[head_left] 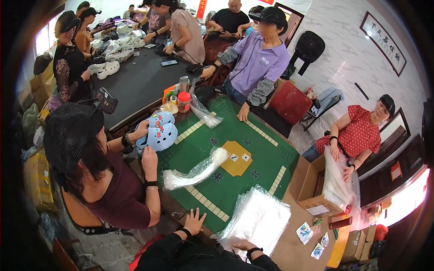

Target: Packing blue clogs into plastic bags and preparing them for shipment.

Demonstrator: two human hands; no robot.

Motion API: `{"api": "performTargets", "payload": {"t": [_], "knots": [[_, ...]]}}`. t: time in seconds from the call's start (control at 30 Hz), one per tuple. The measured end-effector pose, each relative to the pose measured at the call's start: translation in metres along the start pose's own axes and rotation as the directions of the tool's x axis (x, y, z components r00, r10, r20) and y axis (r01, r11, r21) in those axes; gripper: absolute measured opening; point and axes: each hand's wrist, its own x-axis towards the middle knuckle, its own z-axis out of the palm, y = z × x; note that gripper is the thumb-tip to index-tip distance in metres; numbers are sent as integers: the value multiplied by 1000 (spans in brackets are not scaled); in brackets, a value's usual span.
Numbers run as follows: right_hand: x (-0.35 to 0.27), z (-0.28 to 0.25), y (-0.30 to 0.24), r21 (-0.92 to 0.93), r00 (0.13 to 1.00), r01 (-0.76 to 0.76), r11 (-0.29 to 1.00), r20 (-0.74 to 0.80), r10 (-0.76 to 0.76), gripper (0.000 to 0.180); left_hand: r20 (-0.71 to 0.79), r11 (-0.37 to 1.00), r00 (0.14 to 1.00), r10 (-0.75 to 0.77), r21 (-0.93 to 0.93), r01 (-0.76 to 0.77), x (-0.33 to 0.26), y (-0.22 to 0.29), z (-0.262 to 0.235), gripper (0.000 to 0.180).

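My left hand (pixel 195 222) lies with fingers spread at the near edge of the green mahjong-printed table cover (pixel 253 135), holding nothing. To its right is a stack of clear plastic bags (pixel 260 217), shiny with glare. My right hand (pixel 244 246) is closed on the stack's near edge; part of its grip is hidden. Farther off, in the middle of the cover, lies a long bunched bundle of clear plastic bags (pixel 196 170), apart from both hands. At the left a seated person holds light blue clogs (pixel 162 135) with red charms.
A person in red handles plastic sheets over a cardboard box (pixel 316 194) at the right. Small packets (pixel 304 232) lie near it. A red-lidded jar (pixel 184 102) stands beyond the cover. White clogs (pixel 108 68) lie on the dark far table, with several people around.
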Motion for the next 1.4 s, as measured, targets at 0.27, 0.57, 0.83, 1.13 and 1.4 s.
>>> {"api": "performTargets", "payload": {"t": [0.27,0.57,0.83,1.13,1.4], "knots": [[-31,-28,-50,-73,999,-34,997,-28,32,66,-1,999,1000,-14,-29,14,-5,-4,6,84],[-39,-33,-57,-85,993,-114,990,-35,112,63,6,999,1000,11,-38,-11,0,-2,1,85],[-50,-45,-76,-88,999,-38,995,33,41,57,-12,999,1000,-1,-40,0,-3,-4,5,86],[-56,-58,-93,-135,993,-80,988,77,91,56,-23,998,1000,-6,-58,5,-3,-5,6,85],[-49,-52,-85,-114,996,-49,992,73,58,58,-28,999,1000,-8,-49,7,-2,-6,9,86]]}}
